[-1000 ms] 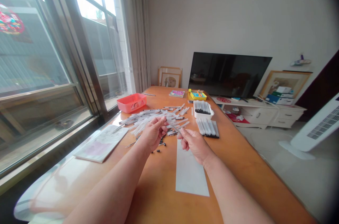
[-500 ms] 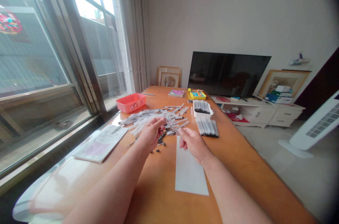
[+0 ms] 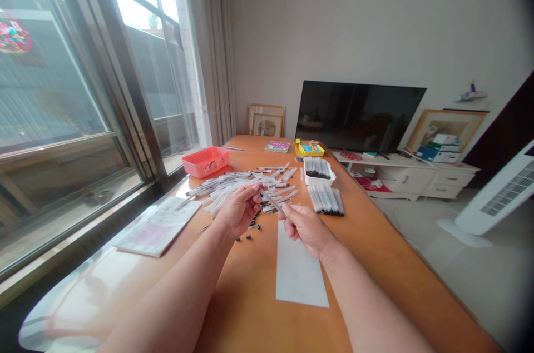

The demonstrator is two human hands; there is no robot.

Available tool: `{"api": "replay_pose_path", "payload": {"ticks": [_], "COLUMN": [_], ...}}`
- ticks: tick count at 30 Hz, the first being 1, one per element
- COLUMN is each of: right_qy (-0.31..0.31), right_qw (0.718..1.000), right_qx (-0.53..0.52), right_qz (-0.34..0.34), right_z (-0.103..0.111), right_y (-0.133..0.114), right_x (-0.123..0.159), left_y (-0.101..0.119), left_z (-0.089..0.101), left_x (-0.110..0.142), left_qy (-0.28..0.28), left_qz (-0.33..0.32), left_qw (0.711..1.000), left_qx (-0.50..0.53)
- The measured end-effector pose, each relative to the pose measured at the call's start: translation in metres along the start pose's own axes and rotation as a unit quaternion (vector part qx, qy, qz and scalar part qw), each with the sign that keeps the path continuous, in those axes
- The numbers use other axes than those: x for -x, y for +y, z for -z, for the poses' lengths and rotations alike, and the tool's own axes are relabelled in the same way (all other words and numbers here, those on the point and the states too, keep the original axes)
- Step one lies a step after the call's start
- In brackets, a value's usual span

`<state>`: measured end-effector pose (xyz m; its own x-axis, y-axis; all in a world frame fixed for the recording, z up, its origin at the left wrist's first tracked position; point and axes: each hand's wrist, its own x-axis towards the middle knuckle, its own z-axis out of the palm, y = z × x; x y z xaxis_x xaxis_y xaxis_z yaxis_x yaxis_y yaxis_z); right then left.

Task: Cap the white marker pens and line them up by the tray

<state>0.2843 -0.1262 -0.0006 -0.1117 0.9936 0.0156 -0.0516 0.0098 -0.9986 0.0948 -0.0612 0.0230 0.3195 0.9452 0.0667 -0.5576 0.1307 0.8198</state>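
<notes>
Both hands meet above the orange table (image 3: pixel 375 264). My right hand (image 3: pixel 303 225) is closed around the lower end of a thin grey pen (image 3: pixel 270 200). My left hand (image 3: pixel 241 208) pinches at the pen's upper end with thumb and fingers. Behind the hands lies a loose heap of pens (image 3: pixel 237 183). Small black caps (image 3: pixel 249 235) are scattered on the table below my left hand.
A white tray of pens (image 3: pixel 319 170) and a neat row of pens (image 3: pixel 326 200) lie to the right. A pink tub (image 3: pixel 207 161) stands at the left, with papers (image 3: pixel 161 226) by the window and a white sheet (image 3: pixel 298 267) under my right wrist. A TV (image 3: pixel 359 118) stands beyond.
The pen's far end has tipped up slightly toward my left fingers. Both hands stay almost in place.
</notes>
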Motion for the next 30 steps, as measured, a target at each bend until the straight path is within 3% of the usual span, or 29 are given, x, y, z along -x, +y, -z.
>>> {"api": "replay_pose_path", "payload": {"ticks": [8,12,17,25,30], "right_qy": [0.041,-0.002,-0.042,-0.041,-0.083], "right_qw": [0.999,1.000,0.998,0.995,0.986], "right_qx": [0.002,0.015,-0.054,-0.090,-0.135], "right_qz": [0.024,0.012,-0.013,-0.028,-0.043], "right_z": [-0.005,-0.002,0.002,-0.001,0.006], "right_y": [-0.006,-0.003,-0.002,-0.005,-0.013], "right_x": [0.001,0.001,0.001,0.001,0.007], "left_y": [0.000,0.000,0.001,-0.002,0.001], "left_z": [-0.003,-0.002,-0.003,-0.003,-0.003], "left_x": [0.001,0.001,0.001,0.001,0.003], "left_qy": [0.032,0.026,0.005,0.021,-0.022], "left_qz": [-0.005,0.005,0.022,0.002,0.013], "left_qw": [0.999,1.000,1.000,1.000,0.999], "left_qx": [0.000,-0.007,0.000,-0.017,-0.030]}}
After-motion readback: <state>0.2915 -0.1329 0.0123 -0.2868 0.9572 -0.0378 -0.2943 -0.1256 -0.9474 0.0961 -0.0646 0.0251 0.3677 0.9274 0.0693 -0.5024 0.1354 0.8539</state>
